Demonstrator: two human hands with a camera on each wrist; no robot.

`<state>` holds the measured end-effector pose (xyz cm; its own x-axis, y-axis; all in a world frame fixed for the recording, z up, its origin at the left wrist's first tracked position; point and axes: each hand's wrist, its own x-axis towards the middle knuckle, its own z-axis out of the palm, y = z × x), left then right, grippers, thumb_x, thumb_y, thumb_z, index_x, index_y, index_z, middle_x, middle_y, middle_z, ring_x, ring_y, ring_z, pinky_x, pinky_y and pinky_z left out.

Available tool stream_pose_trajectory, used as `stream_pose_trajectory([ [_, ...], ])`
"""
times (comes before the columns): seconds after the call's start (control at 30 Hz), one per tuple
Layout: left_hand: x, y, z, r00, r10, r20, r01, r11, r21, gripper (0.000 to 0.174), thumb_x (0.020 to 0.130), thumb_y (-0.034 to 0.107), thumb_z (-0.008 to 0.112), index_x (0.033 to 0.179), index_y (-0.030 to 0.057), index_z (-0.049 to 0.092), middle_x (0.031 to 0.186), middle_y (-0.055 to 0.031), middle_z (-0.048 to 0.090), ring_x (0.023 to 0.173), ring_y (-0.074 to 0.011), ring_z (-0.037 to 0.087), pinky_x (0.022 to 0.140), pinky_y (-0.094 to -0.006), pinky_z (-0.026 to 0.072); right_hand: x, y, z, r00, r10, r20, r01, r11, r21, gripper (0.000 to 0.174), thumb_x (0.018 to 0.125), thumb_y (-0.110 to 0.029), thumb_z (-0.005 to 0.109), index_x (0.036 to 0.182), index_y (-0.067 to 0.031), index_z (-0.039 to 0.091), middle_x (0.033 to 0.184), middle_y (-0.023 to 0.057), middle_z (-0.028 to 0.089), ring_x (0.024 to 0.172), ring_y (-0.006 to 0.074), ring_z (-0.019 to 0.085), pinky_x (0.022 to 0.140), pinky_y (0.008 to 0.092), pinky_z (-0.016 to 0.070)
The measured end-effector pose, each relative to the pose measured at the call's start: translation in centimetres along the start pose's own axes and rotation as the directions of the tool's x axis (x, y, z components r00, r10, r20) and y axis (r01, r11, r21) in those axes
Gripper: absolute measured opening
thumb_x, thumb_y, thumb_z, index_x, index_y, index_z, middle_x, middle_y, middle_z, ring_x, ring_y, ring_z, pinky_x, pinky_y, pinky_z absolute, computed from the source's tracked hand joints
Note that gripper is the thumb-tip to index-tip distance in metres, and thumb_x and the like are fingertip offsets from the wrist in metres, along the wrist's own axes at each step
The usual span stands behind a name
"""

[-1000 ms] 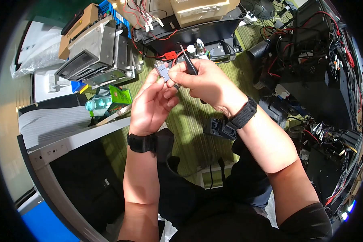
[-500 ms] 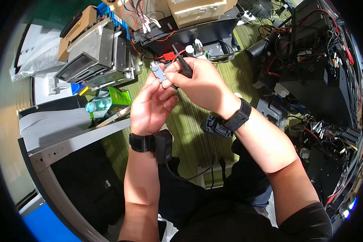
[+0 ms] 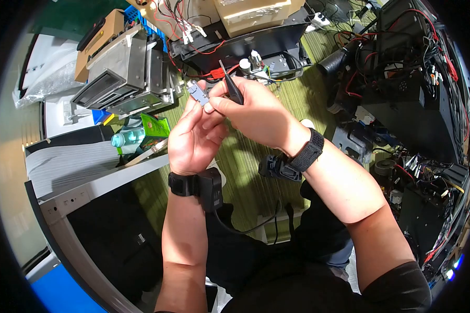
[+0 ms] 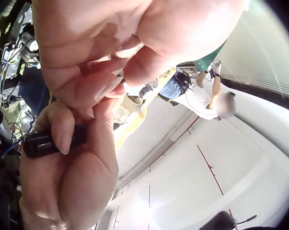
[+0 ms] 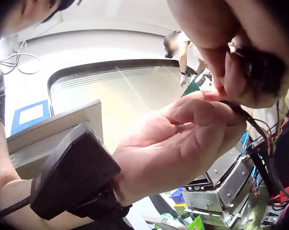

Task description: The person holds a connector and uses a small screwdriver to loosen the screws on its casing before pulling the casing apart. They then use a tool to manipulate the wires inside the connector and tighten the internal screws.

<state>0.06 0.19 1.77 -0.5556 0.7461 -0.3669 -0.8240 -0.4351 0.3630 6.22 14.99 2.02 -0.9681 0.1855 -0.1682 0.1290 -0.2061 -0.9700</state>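
My left hand [image 3: 196,138], palm up, pinches a small grey plastic connector [image 3: 197,94] between thumb and fingers. Its far end looks clear or whitish. My right hand [image 3: 258,107] holds a screwdriver [image 3: 233,89] with a black handle and thin metal shaft, the shaft pointing up and away from the connector. The thumb and forefinger of that same hand meet at the connector's near end. In the left wrist view the black handle crosses the right palm, while fingers hide most of the connector. A dark cable [image 5: 245,115] runs beside the fingertips in the right wrist view.
Beyond the hands lie a red connector [image 3: 217,73], a small bottle [image 3: 256,58] and a black case [image 3: 250,39]. Metal boxes [image 3: 120,78] stand left, near a teal bottle [image 3: 128,137]. Wired black equipment [image 3: 412,104] fills the right. Another person [image 4: 197,100] appears in the background.
Both hands have shifted slightly left with the connector and screwdriver. The connector leans further left, and the screwdriver has moved left with the right hand.
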Motion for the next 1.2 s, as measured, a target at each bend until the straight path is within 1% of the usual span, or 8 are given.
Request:
stream_pose_trajectory([
  [0.2, 0.5, 0.2, -1.1, 0.999, -0.039, 0.02, 0.04, 0.998, -0.04, 0.041, 0.098, 0.018, 0.043, 0.139, 0.0164, 0.039, 0.109, -0.0064, 0.057, 0.076, -0.0109, 0.052, 0.062, -0.0256, 0.0436, -0.7, -0.3, 0.6, 0.997, 0.074, -0.006, -0.069, 0.955, 0.29, 0.022, 0.085, -0.012, 0.065, 0.098, 0.0038, 0.06, 0.092, 0.0127, 0.066, 0.084, 0.0183, 0.066, 0.076, 0.0312, 0.0514],
  [0.27, 0.5, 0.0, -1.3, 0.993, -0.065, 0.098, 0.071, 0.995, -0.067, 0.041, 0.099, 0.021, 0.042, 0.139, 0.017, 0.04, 0.124, -0.0111, 0.056, 0.087, -0.0156, 0.059, 0.067, -0.0285, 0.0466, -0.4, 0.8, 0.7, 0.984, -0.127, -0.129, 0.133, 0.99, 0.043, 0.022, 0.082, -0.012, 0.066, 0.097, 0.0031, 0.061, 0.093, 0.0153, 0.065, 0.085, 0.0227, 0.064, 0.078, 0.033, 0.0502],
  [0.47, 0.5, -0.1, -1.2, 0.996, -0.055, 0.069, 0.058, 0.998, -0.03, 0.041, 0.098, 0.02, 0.042, 0.139, 0.0169, 0.04, 0.128, -0.0131, 0.056, 0.094, -0.0186, 0.06, 0.07, -0.0297, 0.0474, -0.7, 0.5, 0.9, 0.976, -0.138, -0.166, 0.139, 0.99, -0.01, 0.021, 0.08, -0.011, 0.066, 0.094, 0.003, 0.06, 0.092, 0.0169, 0.064, 0.085, 0.0248, 0.063, 0.079, 0.0342, 0.0495],
  [0.57, 0.3, -0.6, 0.7, 0.986, 0.003, -0.165, 0.008, 0.998, 0.065, 0.04, 0.098, 0.019, 0.042, 0.138, 0.0162, 0.04, 0.12, -0.0108, 0.058, 0.087, -0.016, 0.059, 0.064, -0.0273, 0.0456, -0.6, 0.3, 0.9, 0.98, -0.131, -0.147, 0.142, 0.988, 0.068, 0.019, 0.081, -0.011, 0.065, 0.093, 0.003, 0.06, 0.093, 0.0166, 0.063, 0.083, 0.0244, 0.063, 0.077, 0.0341, 0.0497],
  [0.67, 0.4, -0.3, -1.6, 0.994, -0.045, 0.099, 0.049, 0.998, -0.039, 0.04, 0.098, 0.018, 0.042, 0.138, 0.0154, 0.04, 0.109, -0.0069, 0.058, 0.078, -0.0129, 0.054, 0.058, -0.0247, 0.0421, -0.4, 0.4, 0.8, 0.983, -0.118, -0.143, 0.125, 0.991, 0.046, 0.016, 0.082, -0.01, 0.064, 0.091, 0.0026, 0.059, 0.094, 0.0165, 0.063, 0.082, 0.0243, 0.064, 0.076, 0.0339, 0.0499],
  [0.77, 0.1, -0.4, 0.7, 0.993, 0.0, -0.119, 0.0, 1.0, 0.004, 0.04, 0.097, 0.016, 0.042, 0.137, 0.015, 0.04, 0.1, -0.0039, 0.055, 0.071, -0.0112, 0.048, 0.055, -0.0236, 0.0394, -0.5, -0.1, 0.8, 0.989, -0.086, -0.119, 0.09, 0.996, 0.029, 0.013, 0.084, -0.008, 0.062, 0.091, 0.0021, 0.057, 0.093, 0.0169, 0.063, 0.082, 0.0251, 0.064, 0.076, 0.0345, 0.0499],
  [0.97, 0.1, -0.2, -1.0, 0.996, -0.019, 0.092, 0.02, 1.0, -0.014, 0.041, 0.096, 0.015, 0.043, 0.137, 0.0149, 0.04, 0.098, -0.0041, 0.055, 0.07, -0.0107, 0.048, 0.054, -0.0226, 0.0386, -0.8, -0.9, 1.1, 0.981, -0.158, -0.113, 0.149, 0.986, -0.079, 0.009, 0.087, -0.003, 0.056, 0.094, 0.002, 0.053, 0.095, 0.0192, 0.063, 0.09, 0.029, 0.064, 0.078, 0.037, 0.0497],
  [1.2, 0.0, -0.4, -0.2, 0.999, 0.041, -0.024, -0.038, 0.993, 0.116, 0.041, 0.095, 0.016, 0.045, 0.136, 0.0139, 0.041, 0.096, -0.002, 0.055, 0.068, -0.0089, 0.047, 0.055, -0.0209, 0.0377, -0.9, -1.2, 1.2, 0.98, -0.136, -0.144, 0.122, 0.988, -0.099, 0.007, 0.087, -0.001, 0.054, 0.091, 0.0042, 0.052, 0.095, 0.0207, 0.063, 0.095, 0.0318, 0.064, 0.081, 0.039, 0.0496],
])
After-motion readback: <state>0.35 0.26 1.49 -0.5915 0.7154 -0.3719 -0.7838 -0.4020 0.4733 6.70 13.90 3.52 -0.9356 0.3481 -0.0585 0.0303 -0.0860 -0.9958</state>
